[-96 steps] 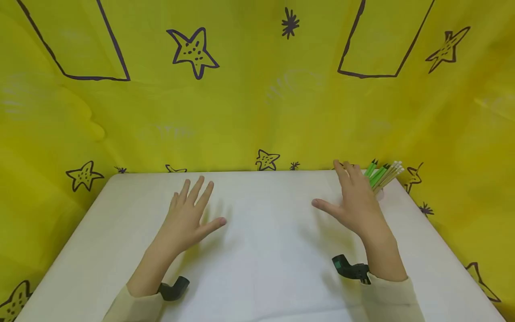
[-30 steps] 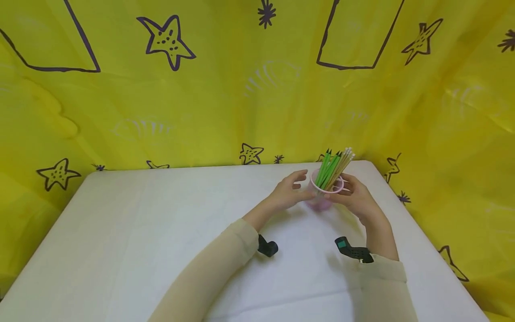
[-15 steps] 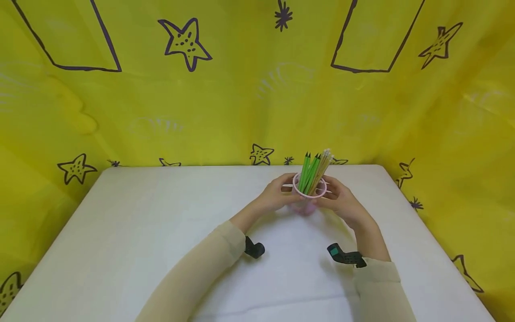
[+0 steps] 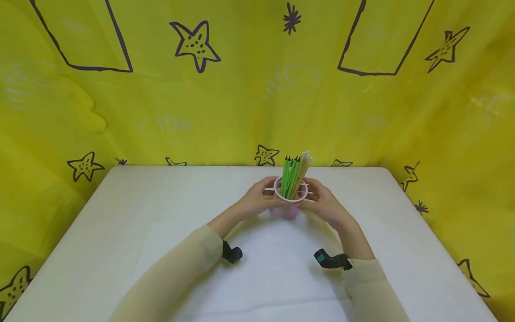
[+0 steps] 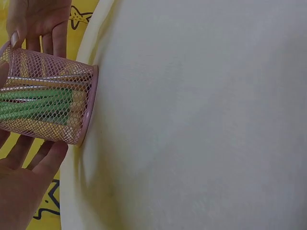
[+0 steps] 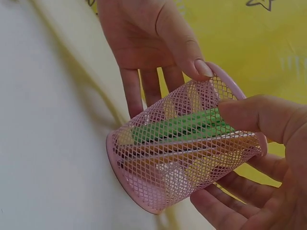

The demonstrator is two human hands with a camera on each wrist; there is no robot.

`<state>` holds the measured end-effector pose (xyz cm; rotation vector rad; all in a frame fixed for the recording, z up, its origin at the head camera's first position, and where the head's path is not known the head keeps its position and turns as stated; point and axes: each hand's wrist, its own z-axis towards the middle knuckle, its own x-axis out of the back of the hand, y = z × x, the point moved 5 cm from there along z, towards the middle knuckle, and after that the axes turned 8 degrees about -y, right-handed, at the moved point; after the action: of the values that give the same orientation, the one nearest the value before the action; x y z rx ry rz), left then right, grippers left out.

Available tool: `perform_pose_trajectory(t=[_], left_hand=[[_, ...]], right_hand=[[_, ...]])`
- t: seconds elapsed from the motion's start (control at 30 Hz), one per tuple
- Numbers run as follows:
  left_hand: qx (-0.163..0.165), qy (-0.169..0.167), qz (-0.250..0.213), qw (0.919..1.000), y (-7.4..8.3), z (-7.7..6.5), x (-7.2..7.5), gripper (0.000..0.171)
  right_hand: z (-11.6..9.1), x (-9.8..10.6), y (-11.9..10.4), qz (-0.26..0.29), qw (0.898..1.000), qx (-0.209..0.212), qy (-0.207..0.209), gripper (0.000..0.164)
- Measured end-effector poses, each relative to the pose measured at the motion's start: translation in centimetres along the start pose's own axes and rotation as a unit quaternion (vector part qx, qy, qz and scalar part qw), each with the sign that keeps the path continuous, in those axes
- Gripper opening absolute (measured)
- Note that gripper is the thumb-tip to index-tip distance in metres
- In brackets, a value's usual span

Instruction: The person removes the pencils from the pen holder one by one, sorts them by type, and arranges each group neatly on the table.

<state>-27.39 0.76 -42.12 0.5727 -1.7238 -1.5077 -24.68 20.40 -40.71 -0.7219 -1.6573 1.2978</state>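
A pink mesh pencil cup (image 4: 286, 211) stands upright between my hands over the far middle of the table. Green pencils (image 4: 290, 176) with dark tips lean in it beside thin tan sticks (image 4: 304, 169) with white ends. My left hand (image 4: 256, 199) grips the cup from the left, its thumb across the near side below the rim. From the right, my right hand (image 4: 323, 203) holds it with the thumb near the rim and the fingers around the far side. The right wrist view shows the mesh wall (image 6: 182, 143) with both thumbs on it.
A white cloth (image 4: 161, 214) covers the table, with a crease near the front. Behind and beside it hangs a yellow curtain (image 4: 241, 112) printed with starfish. Dark camera mounts (image 4: 232, 252) sit at both wrists.
From spread apart over the table, both hands came to the pencil cup at the back right and took hold of it. The cup has since moved left toward the middle.
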Motion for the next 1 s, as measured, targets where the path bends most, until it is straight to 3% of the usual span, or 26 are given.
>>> perform_pose_trajectory(t=[0.43, 1.0], left_hand=[[0.016, 0.032, -0.019, 0.9992, -0.9, -3.6, 2.8, 0.072], [0.009, 0.054, -0.023, 0.9983, -2.3, -7.6, 6.2, 0.075]], right_hand=[[2.3, -3.5, -1.4, 0.013, 0.999, 0.006, -0.037, 0.077], [4.9, -7.4, -2.9, 0.022, 0.997, 0.01, -0.079, 0.083]])
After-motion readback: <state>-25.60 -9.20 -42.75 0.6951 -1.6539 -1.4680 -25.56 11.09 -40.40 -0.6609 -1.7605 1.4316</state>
